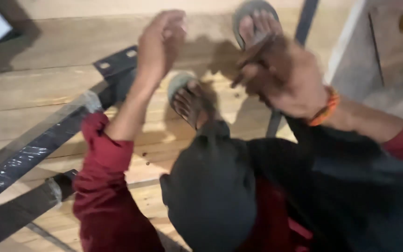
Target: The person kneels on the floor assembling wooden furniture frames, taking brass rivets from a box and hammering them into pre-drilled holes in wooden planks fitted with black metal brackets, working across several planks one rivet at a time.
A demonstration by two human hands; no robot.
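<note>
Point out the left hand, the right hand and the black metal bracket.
left hand [160, 43], head view, back of the hand.
right hand [283, 77], head view, back of the hand.
black metal bracket [116, 61], head view, flat plate with holes.

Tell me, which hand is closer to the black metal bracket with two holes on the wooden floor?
Left. The left hand hovers just right of the black metal bracket with two holes; the right hand is far off to the right, past both sandalled feet.

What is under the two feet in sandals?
Wooden floor planks lie under the sandaled feet. A dark metal bar rests on the planks beside them. The dark trouser knee covers the planks nearer the person.
</note>
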